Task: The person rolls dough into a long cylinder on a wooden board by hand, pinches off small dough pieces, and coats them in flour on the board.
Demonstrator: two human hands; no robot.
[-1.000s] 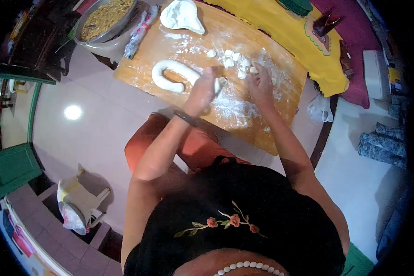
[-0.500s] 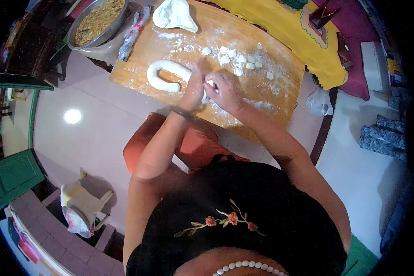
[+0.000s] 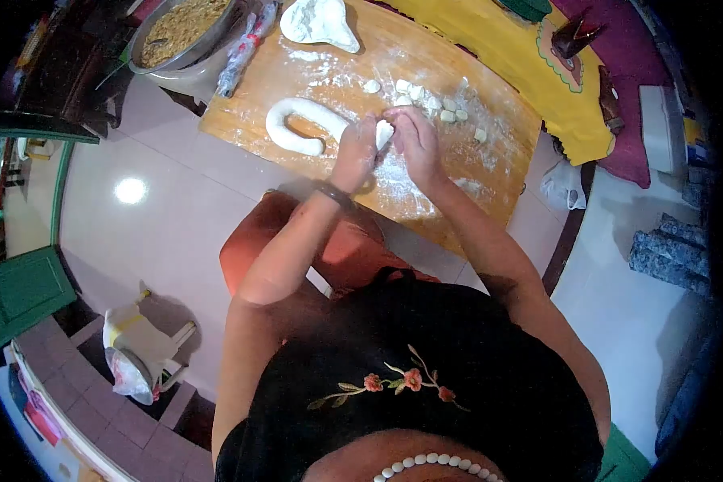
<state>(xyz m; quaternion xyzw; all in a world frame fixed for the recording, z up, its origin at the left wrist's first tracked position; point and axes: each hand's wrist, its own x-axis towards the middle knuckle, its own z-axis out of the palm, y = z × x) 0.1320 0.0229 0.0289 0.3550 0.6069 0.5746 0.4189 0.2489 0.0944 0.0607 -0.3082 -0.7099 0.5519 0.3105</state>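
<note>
A thick white dough rope (image 3: 297, 107) lies curved in a U on the floured wooden board (image 3: 241, 132). My left hand (image 3: 356, 153) is closed around one end of it, and a pale dough stub (image 3: 384, 135) sticks out past the thumb side. Close by on the right is my right hand (image 3: 419, 146), its fingers stretched toward the stub and slightly apart. I see nothing in it, though its palm side is partly hidden. Several small dough pieces (image 3: 450, 104) lie scattered in flour beyond the right hand.
A heap of flour in a white dish (image 3: 320, 22) sits at the board's far edge. On the left stand a metal bowl of chopped filling (image 3: 186, 32) and a rolled plastic bag (image 3: 245, 52). A yellow cloth (image 3: 490, 44) borders the far side; a stool (image 3: 140, 337) is behind left.
My right hand has loosened from the dough end and drawn slightly right. The left hand has turned, showing the stub upward. The whole view has shifted a little.
</note>
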